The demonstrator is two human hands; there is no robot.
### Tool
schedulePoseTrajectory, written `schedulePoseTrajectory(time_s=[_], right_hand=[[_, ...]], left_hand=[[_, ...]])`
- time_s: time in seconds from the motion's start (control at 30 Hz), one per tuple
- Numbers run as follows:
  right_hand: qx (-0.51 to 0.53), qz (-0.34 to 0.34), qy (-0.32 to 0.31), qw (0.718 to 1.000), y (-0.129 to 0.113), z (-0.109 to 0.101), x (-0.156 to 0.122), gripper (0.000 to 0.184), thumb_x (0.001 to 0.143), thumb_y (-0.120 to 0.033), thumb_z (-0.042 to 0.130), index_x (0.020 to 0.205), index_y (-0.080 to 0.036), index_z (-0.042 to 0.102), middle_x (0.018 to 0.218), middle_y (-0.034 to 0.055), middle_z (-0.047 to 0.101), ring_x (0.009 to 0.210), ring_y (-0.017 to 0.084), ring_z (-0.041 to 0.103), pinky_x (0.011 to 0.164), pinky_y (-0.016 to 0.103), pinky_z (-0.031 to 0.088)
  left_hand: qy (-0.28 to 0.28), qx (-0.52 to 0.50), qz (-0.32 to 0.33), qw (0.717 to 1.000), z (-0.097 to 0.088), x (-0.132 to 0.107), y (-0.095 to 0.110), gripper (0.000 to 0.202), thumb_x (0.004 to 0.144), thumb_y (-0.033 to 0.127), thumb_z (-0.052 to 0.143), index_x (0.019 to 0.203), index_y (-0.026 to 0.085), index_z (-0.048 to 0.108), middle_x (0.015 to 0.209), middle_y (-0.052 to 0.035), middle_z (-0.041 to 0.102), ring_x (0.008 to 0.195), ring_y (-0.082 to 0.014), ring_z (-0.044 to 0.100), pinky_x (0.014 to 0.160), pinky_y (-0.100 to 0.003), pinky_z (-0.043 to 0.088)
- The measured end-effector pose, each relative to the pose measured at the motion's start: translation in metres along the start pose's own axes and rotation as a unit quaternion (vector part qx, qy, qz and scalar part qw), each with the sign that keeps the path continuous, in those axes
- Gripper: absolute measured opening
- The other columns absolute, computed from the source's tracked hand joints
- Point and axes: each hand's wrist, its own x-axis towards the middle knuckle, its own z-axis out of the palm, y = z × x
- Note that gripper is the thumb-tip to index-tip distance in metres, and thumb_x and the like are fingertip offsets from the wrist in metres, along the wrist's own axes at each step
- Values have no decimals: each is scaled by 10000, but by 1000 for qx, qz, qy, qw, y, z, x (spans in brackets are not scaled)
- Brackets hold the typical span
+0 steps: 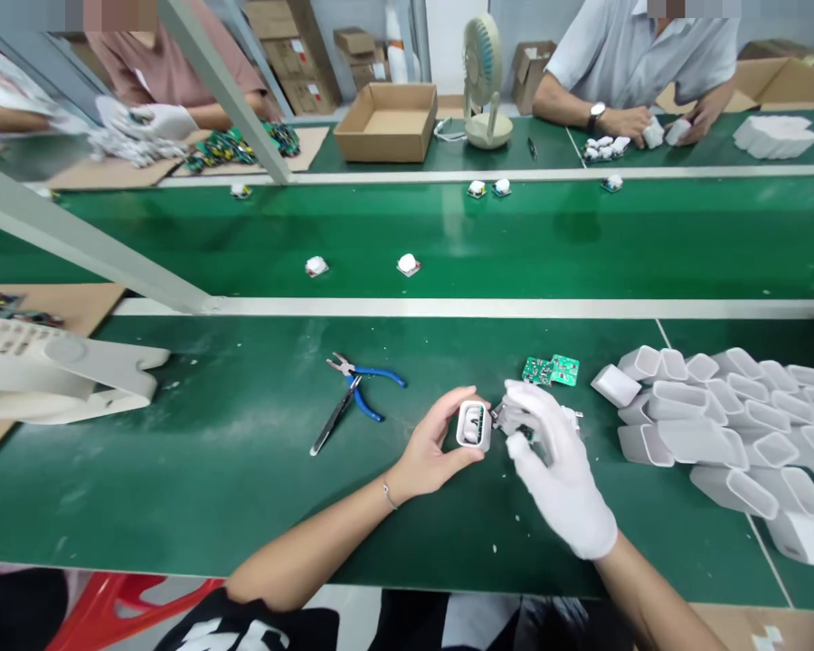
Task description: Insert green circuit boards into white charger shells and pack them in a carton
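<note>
My left hand [440,443], bare and with a thin bracelet at the wrist, grips a white plastic housing [483,438] between thumb and fingers. The housing's open end faces me, and white and green parts show inside it. My right hand [549,466] wears a white glove and is just right of the housing, its thumb and fingers curved and apart. Small parts, one with a metal end [496,412], show around and under its fingertips, partly hidden by the glove. Beyond that hand lie green circuit boards [564,370].
Many empty white housings [692,441] cover the right side. Blue-handled pliers [373,373] and tweezers [335,419] lie to the left. Small assemblies [408,264] sit on a green belt [549,244]. Across it, people work near a fan [483,81] and a cardboard box [386,122].
</note>
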Motion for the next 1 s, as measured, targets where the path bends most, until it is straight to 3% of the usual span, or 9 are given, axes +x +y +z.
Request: schedulePoseTrajectory(time_s=[0.1,0.17,0.3,0.4,0.5,0.6,0.73,0.87,1.0], right_hand=[[-56,-68,32,996,-7,-6,-7,333,943,-279,460,1272,-263,508,1315,91,543,1257,233,483,993,419,474],[-45,-57,65,995,-5,-10,-9,313,963,-262,406,1253,-261,524,1268,81,578,1219,222,514,1009,427,456],[-39,-38,88,995,3,-10,-10,293,967,-266,392,1213,-255,552,1222,72,611,1171,222,553,992,428,465],[-49,-75,66,994,1,-5,-10,269,957,-262,414,1172,-246,576,1179,73,636,1142,221,578,957,405,499],[-70,-103,57,990,-4,-4,-8,251,949,-244,423,1133,-240,594,1143,73,653,1092,216,608,927,389,523],[-65,-107,59,990,-7,-6,-7,244,947,-218,414,1116,-236,590,1125,73,656,1055,202,624,899,365,536],[-96,-183,53,977,-5,-12,-8,281,903,-216,466,1169,-227,554,1198,101,608,1130,235,573,913,420,513],[-210,-294,61,931,-14,-19,-8,361,784,-302,628,1139,-254,585,1271,116,547,1255,342,436,925,527,465],[-300,-336,-1,893,-30,-20,-1,188,790,-241,622,973,-268,658,1218,90,589,1115,314,515,835,464,498]], left_hand=[[43,-30,-8,999,3,2,7,593,731,370,757,1260,231,526,1163,-103,619,1073,-226,599,932,-371,478],[107,-78,-43,990,5,6,18,519,699,406,778,1149,204,617,1161,-105,624,1074,-236,601,919,-362,492],[211,-242,-169,932,5,21,46,494,707,510,743,1077,198,643,1098,-79,663,922,-173,656,821,-285,534],[226,-308,-230,895,1,33,62,431,789,543,647,1041,194,633,1043,-67,673,854,-142,665,687,-215,535],[213,-292,-256,896,-3,37,69,404,883,539,512,1049,187,620,1046,-78,666,891,-147,661,645,-202,526],[192,-231,-231,925,-4,33,69,454,870,567,513,1096,185,606,1099,-97,654,931,-172,656,709,-245,537],[104,-17,-19,994,-3,21,66,608,790,430,693,1317,244,452,1159,-99,631,1024,-206,616,860,-329,512],[-101,177,172,964,-4,13,70,842,831,228,667,1455,358,117,1154,-76,603,1113,-208,563,991,-435,435],[-203,162,151,954,-3,11,75,835,872,180,597,1458,357,29,1193,-111,555,1109,-196,568,908,-370,520]])
